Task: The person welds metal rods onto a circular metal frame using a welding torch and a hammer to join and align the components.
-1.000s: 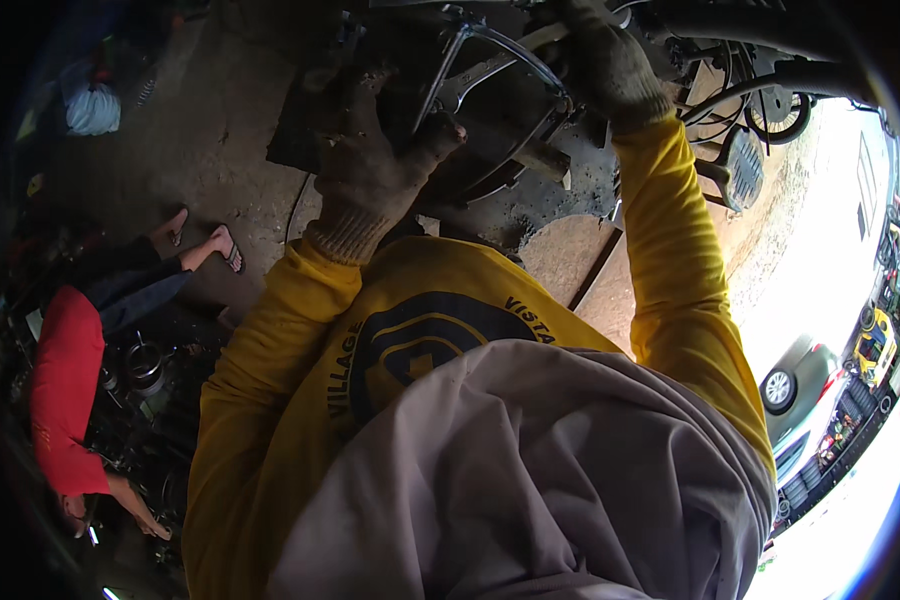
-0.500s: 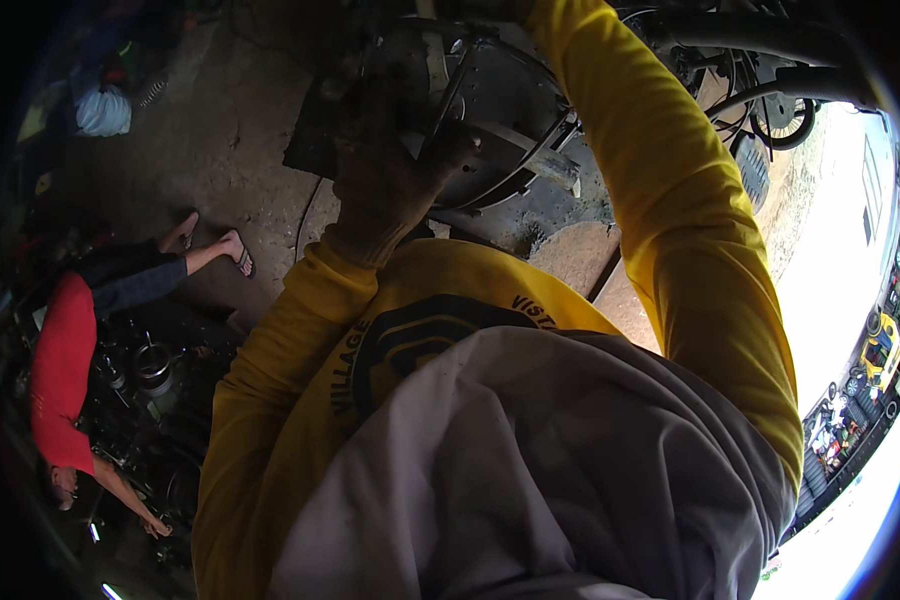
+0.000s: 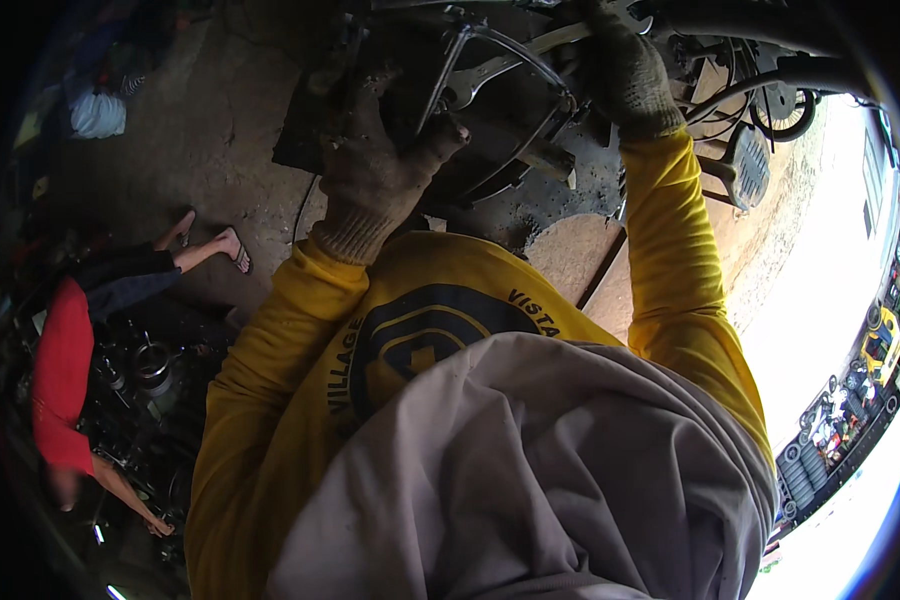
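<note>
My right hand (image 3: 630, 85), in a dark knit work glove, is closed around a large metal wrench (image 3: 505, 68). One end of the wrench reaches left over a curved metal frame (image 3: 448, 75), and its other end shows above my knuckles. My left hand (image 3: 370, 170), gloved too, is at the left side of this frame. Its thumb sticks out to the right, apart from the fingers, which point away from me. Deep shadow blurs the fingertips, and whether they touch the frame is unclear.
Motorcycle parts with cables and a wheel (image 3: 785, 115) stand at the far right, beside a ribbed pedal-like plate (image 3: 748, 165). At the left, a person in a red shirt (image 3: 62, 360) is among dark metal parts (image 3: 152, 365). A white bag (image 3: 98, 115) lies behind.
My right hand has come back toward me from the upper edge, and the wrench now shows in it. The left hand has shifted slightly left, its thumb still spread.
</note>
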`<state>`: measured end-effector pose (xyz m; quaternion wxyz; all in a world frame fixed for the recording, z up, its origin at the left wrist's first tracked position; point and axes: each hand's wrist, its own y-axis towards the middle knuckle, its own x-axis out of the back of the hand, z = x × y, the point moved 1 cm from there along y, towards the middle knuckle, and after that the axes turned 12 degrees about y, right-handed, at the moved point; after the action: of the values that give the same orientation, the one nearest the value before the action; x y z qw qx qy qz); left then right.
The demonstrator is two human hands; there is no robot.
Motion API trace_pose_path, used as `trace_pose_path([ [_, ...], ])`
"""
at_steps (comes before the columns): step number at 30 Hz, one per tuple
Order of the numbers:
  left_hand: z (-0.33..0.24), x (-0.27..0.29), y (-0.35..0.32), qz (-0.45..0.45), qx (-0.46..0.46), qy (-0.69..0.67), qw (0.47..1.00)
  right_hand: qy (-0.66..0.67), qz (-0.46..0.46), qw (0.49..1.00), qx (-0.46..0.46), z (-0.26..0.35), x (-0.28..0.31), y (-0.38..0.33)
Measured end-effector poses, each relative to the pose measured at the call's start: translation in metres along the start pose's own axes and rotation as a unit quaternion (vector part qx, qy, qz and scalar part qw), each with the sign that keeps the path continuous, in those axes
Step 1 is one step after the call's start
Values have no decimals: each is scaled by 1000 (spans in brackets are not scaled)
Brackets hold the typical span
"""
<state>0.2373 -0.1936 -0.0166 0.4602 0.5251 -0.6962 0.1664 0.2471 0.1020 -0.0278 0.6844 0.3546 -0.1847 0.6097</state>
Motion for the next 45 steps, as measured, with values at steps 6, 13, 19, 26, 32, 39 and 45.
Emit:
trace_pose_path([
  [6, 0, 1, 0, 5, 10, -21, 1000, 309, 27, 938, -156, -3, -12, -1],
  [13, -4, 5, -5, -3, -109, 116, 987, -27, 48, 975, 217, -17, -79, 109],
  [19, 3, 1, 0, 23, -25, -58, 998, 297, 324, 877, -192, 45, -97, 165],
  [26, -1, 5, -6, -21, -60, 95, 993, -35, 60, 988, 136, 0, 3, 113],
  [32, -4, 6, -1, 93, 66, 9, 993, 33, 37, 999, -22, 11, 7, 32],
  [39, 6, -2, 0, 29, 18, 9, 999, 216, 4, 969, -121, 16, -9, 4],
  [45, -5, 3, 0, 63, 72, -52, 994, 0, 15, 998, 61, 22, -7, 15],
])
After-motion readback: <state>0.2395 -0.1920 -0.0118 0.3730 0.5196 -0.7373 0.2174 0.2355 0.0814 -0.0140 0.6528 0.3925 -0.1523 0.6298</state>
